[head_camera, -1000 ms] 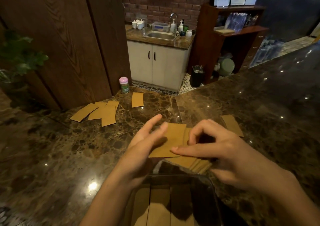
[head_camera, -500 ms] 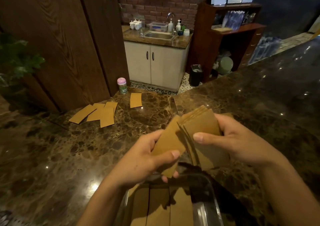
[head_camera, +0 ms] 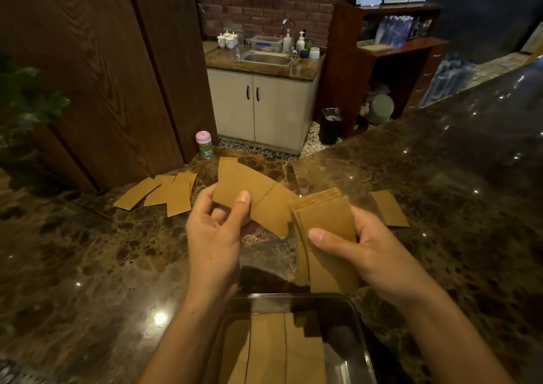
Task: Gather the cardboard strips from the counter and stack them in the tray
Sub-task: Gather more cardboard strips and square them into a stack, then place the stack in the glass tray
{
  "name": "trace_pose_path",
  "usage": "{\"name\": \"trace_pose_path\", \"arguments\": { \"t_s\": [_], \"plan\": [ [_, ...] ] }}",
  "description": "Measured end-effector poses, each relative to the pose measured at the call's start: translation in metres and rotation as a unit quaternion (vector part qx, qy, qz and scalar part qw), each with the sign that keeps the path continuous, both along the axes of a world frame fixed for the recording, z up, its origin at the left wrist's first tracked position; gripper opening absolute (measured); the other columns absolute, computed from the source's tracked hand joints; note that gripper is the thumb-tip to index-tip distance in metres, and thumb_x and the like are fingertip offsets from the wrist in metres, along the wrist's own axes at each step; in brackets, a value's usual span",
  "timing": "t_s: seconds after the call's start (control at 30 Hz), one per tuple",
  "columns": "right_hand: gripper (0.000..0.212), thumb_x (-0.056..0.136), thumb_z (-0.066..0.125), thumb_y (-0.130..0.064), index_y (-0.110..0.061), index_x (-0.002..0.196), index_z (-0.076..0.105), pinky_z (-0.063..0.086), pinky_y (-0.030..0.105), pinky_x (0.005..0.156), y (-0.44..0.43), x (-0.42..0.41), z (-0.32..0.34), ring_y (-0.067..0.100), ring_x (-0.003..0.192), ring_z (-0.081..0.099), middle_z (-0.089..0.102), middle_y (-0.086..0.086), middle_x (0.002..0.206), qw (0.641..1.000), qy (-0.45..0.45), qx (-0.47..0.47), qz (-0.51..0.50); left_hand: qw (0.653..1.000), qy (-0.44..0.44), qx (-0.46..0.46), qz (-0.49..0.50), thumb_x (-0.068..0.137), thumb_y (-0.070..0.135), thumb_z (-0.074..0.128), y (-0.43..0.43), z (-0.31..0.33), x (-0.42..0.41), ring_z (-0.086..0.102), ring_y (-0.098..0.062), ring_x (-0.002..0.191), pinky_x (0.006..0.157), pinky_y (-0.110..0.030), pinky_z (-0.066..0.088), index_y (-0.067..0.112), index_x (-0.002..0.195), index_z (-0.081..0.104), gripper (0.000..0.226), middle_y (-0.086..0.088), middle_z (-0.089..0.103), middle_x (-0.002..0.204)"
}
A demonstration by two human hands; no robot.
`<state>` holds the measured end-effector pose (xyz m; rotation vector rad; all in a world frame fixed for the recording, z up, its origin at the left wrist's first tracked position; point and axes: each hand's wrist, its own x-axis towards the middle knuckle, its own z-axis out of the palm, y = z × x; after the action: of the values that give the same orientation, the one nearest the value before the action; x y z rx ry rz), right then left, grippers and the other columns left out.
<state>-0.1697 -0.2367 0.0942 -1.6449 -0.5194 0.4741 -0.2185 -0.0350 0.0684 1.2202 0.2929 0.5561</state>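
My left hand (head_camera: 214, 236) pinches two brown cardboard strips (head_camera: 244, 189) by their near ends, lifted above the counter. My right hand (head_camera: 364, 251) grips a thick stack of strips (head_camera: 326, 219) on edge, thumb across its front. Below both hands sits a dark metal tray (head_camera: 357, 319) with several strips (head_camera: 267, 351) lying flat side by side inside. A loose pile of strips (head_camera: 167, 191) lies on the counter to the far left. One single strip (head_camera: 389, 207) lies flat just right of my right hand.
The dark marble counter (head_camera: 88, 266) runs left and right around the tray. A small jar with a pink lid (head_camera: 204, 144) stands at the counter's far edge beside a wooden pillar (head_camera: 117, 75). A sink cabinet (head_camera: 264, 104) is beyond, on the floor below.
Both hands have lifted their strips off the counter and moved apart. The left hand's strips now sit higher and fanned out; the stack in the right hand is turned more upright.
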Motion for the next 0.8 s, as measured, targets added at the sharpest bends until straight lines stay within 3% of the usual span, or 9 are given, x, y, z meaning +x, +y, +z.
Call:
{"name": "trace_pose_path", "arguments": {
  "t_s": [0.1, 0.23, 0.37, 0.47, 0.57, 0.63, 0.67, 0.73, 0.8],
  "plan": [
    [0.027, 0.09, 0.073, -0.026, -0.02, 0.116, 0.07, 0.061, 0.027, 0.08, -0.005, 0.006, 0.005, 0.014, 0.095, 0.076, 0.079, -0.001, 0.105, 0.997, 0.018, 0.062, -0.033, 0.996, 0.004, 0.08, -0.023, 0.096, 0.014, 0.064, 0.0, 0.0, -0.001, 0.071, -0.018, 0.082, 0.058, -0.025, 0.055, 0.021, 0.121, 0.061, 0.026, -0.011, 0.074, 0.105],
    [0.038, 0.09, 0.07, -0.027, -0.017, 0.126, 0.066, 0.062, 0.033, 0.087, 0.004, 0.009, 0.007, 0.022, 0.107, 0.075, 0.078, 0.005, 0.117, 0.993, 0.033, 0.106, -0.043, 0.983, -0.008, 0.142, -0.114, 0.094, 0.008, 0.065, -0.009, 0.004, -0.005, 0.074, -0.012, 0.082, 0.058, -0.021, 0.054, 0.016, 0.125, 0.061, 0.032, -0.007, 0.076, 0.1],
    [0.042, 0.092, 0.074, -0.034, -0.026, 0.131, 0.062, 0.063, 0.04, 0.09, 0.026, -0.004, -0.008, 0.024, 0.111, 0.074, 0.076, 0.002, 0.12, 0.987, 0.074, 0.136, -0.05, 0.988, 0.007, 0.084, -0.132, 0.092, 0.03, 0.06, -0.022, 0.008, -0.001, 0.074, -0.018, 0.095, 0.074, -0.03, 0.059, 0.021, 0.123, 0.063, 0.033, -0.003, 0.076, 0.108],
    [0.049, 0.095, 0.069, -0.04, -0.037, 0.139, 0.049, 0.059, 0.038, 0.099, 0.048, -0.02, -0.025, 0.01, 0.119, 0.067, 0.068, -0.012, 0.127, 0.995, -0.024, 0.085, -0.053, 0.983, 0.071, -0.055, -0.159, 0.088, 0.056, 0.052, -0.031, 0.003, -0.005, 0.072, -0.024, 0.107, 0.085, -0.04, 0.06, 0.025, 0.123, 0.07, 0.05, -0.007, 0.075, 0.116],
    [0.072, 0.093, 0.062, -0.061, -0.043, 0.153, 0.028, 0.051, 0.042, 0.109, 0.054, -0.029, -0.039, 0.006, 0.133, 0.053, 0.046, -0.015, 0.148, 0.99, -0.122, -0.018, -0.071, 0.945, 0.107, -0.196, -0.238, 0.088, 0.064, 0.047, -0.033, -0.007, -0.018, 0.071, -0.028, 0.111, 0.088, -0.039, 0.06, 0.018, 0.122, 0.073, 0.063, -0.016, 0.073, 0.12],
    [0.082, 0.087, 0.057, -0.074, -0.057, 0.155, 0.013, 0.049, 0.045, 0.111, 0.052, -0.039, -0.046, 0.009, 0.141, 0.045, 0.023, -0.016, 0.162, 0.981, -0.154, -0.082, -0.083, 0.933, 0.1, -0.203, -0.279, 0.088, 0.063, 0.054, -0.028, -0.018, -0.03, 0.069, -0.032, 0.115, 0.088, -0.04, 0.06, 0.022, 0.135, 0.063, 0.063, -0.019, 0.07, 0.126],
    [0.081, 0.086, 0.059, -0.075, -0.064, 0.15, 0.011, 0.052, 0.044, 0.108, 0.05, -0.045, -0.048, 0.009, 0.139, 0.047, 0.017, -0.018, 0.164, 0.982, -0.149, -0.085, -0.082, 0.938, 0.098, -0.18, -0.279, 0.089, 0.06, 0.057, -0.027, -0.023, -0.036, 0.069, -0.035, 0.113, 0.087, -0.043, 0.06, 0.032, 0.14, 0.057, 0.058, -0.019, 0.07, 0.125],
    [0.075, 0.082, 0.073, -0.068, -0.062, 0.141, 0.028, 0.058, 0.033, 0.097, 0.041, -0.061, -0.055, 0.003, 0.132, 0.052, 0.004, -0.029, 0.164, 0.989, -0.122, -0.071, -0.052, 0.957, 0.103, -0.127, -0.238, 0.091, 0.053, 0.053, -0.024, -0.037, -0.047, 0.074, -0.036, 0.096, 0.079, -0.045, 0.061, 0.054, 0.133, 0.053, 0.043, -0.017, 0.074, 0.115],
    [0.068, 0.073, 0.087, -0.057, -0.052, 0.127, 0.046, 0.056, 0.018, 0.088, 0.029, -0.076, -0.064, -0.005, 0.118, 0.058, -0.009, -0.041, 0.161, 0.989, -0.11, -0.094, 0.036, 0.969, 0.127, -0.082, -0.193, 0.086, 0.057, 0.054, -0.021, -0.056, -0.059, 0.075, -0.022, 0.079, 0.069, -0.032, 0.06, 0.043, 0.127, 0.06, 0.044, -0.015, 0.076, 0.105]
  ]
}}
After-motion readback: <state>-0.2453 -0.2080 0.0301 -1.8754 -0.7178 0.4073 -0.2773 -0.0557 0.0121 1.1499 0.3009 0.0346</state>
